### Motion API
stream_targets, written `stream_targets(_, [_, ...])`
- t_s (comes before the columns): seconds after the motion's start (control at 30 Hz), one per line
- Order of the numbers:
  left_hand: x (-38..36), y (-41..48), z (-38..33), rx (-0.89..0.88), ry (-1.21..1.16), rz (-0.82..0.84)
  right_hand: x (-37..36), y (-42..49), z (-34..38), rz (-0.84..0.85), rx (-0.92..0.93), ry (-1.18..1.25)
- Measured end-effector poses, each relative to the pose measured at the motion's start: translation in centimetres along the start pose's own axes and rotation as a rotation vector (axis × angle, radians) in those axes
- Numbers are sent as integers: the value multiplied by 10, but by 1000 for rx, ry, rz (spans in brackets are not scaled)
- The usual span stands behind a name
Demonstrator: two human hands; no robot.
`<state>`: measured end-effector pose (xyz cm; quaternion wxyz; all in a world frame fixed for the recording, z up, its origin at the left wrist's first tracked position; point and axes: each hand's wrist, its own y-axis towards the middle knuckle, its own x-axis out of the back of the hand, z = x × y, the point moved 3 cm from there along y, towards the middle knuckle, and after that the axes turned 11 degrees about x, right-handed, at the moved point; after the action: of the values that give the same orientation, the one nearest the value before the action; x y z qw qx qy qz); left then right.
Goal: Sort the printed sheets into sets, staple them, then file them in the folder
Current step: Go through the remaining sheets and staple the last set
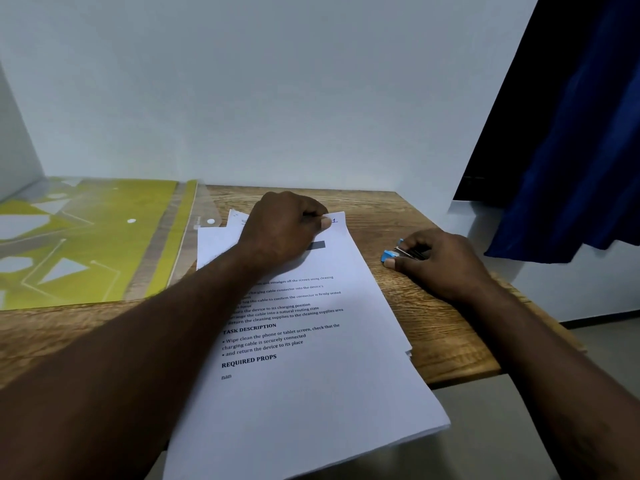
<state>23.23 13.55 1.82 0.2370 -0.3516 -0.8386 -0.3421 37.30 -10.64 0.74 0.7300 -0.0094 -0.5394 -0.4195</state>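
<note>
Folder [86,237] lies at the left of the table [398,303]; sheets [311,358] stretch near to far in the middle, their far corner pinched by the left hand [280,230]. Stapler [389,255] sits just right of that corner, gripped by the curled right hand [440,265].

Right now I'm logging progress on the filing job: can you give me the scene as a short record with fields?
Left hand: pinches the far edge of the stack of white printed sheets
Right hand: grips the small blue stapler on the wooden table, right of the stack
Folder: yellow-green translucent plastic folder lies flat, left of the sheets
Stack: outside the folder, overhanging the table's near edge
Background: dark blue curtain at right
</note>
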Motion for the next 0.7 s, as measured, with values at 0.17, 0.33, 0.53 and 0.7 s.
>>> stream_targets(0.17, [1, -3, -3, 5, -19, 0, -6, 1, 7, -108, -49, 274])
stream_targets(0.33, [2, -3, -3, 3, -19, 5, -9, 4, 14, -113, -5, 281])
stream_targets(0.53, [2, -2, -2, 14, -21, 26, -12, 11, 8, -128, -39, 483])
stream_targets(0.7, [0, 0, 0, 41, -26, 32, -13, 16, 12, -128, -243, 1129])
